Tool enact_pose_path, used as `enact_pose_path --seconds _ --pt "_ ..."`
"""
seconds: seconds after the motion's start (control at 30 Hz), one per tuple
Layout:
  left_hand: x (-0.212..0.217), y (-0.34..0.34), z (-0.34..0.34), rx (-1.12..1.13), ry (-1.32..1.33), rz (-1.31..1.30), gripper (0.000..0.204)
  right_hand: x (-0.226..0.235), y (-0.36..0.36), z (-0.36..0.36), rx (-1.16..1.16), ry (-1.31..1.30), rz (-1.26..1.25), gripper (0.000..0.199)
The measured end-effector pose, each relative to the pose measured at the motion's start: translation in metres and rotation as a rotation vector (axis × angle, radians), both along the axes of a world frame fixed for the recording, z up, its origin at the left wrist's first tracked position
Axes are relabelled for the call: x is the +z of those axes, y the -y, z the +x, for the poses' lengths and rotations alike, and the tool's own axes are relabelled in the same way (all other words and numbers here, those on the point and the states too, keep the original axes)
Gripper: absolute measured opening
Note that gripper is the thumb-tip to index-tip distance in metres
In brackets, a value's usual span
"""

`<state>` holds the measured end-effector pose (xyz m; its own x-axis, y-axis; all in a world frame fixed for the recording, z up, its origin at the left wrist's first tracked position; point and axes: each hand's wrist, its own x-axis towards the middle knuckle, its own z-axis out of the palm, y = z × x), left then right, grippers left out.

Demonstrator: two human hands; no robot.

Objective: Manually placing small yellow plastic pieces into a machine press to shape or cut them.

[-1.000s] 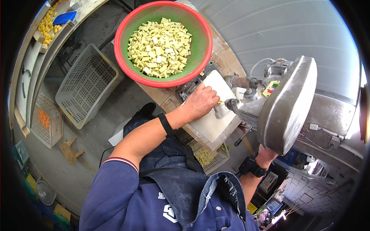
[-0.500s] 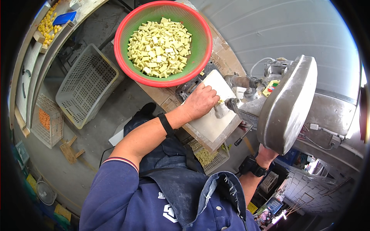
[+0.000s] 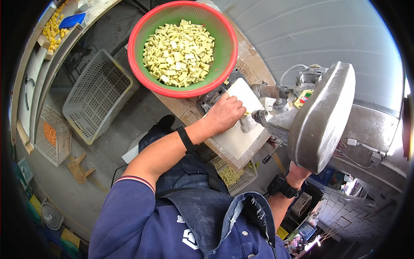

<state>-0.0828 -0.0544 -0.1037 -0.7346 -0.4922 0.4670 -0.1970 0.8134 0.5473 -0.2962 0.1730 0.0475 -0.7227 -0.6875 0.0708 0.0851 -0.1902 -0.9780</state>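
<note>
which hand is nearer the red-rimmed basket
Left: the left hand is just below and right of the basket; the right hand is much farther down and right, partly hidden by the machine.

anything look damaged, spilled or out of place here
Yes: the dark apron looks worn, its upper edge frayed with pale threads loose. Also, one small yellow piece seems to lie outside the red-rimmed basket, apart from the heap inside.

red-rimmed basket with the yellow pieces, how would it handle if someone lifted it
The red-rimmed basket would probably feel heavy, given the large heap of yellow pieces inside. Its perforated wall looks thin, so it may flex a little. The pieces lie loose, so they'd likely slide if it tipped.
</note>
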Motion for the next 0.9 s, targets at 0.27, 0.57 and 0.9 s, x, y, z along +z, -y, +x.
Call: enact_pose_path --seconds 0.27,0.57,0.9 --pt "-0.001 0.000 0.000 0.003 -0.003 -0.002 0.010 0.003 0.005 0.002 0.077 0.010 -0.027 0.067" --pt "0.001 0.000 0.000 -0.007 0.001 -0.009 0.011 -0.010 -0.011 -0.010 0.034 0.073 -0.095 0.061" --pt "0.003 0.002 0.000 0.008 0.002 -0.010 0.012 -0.006 -0.004 -0.003 -0.053 -0.002 0.007 0.065"
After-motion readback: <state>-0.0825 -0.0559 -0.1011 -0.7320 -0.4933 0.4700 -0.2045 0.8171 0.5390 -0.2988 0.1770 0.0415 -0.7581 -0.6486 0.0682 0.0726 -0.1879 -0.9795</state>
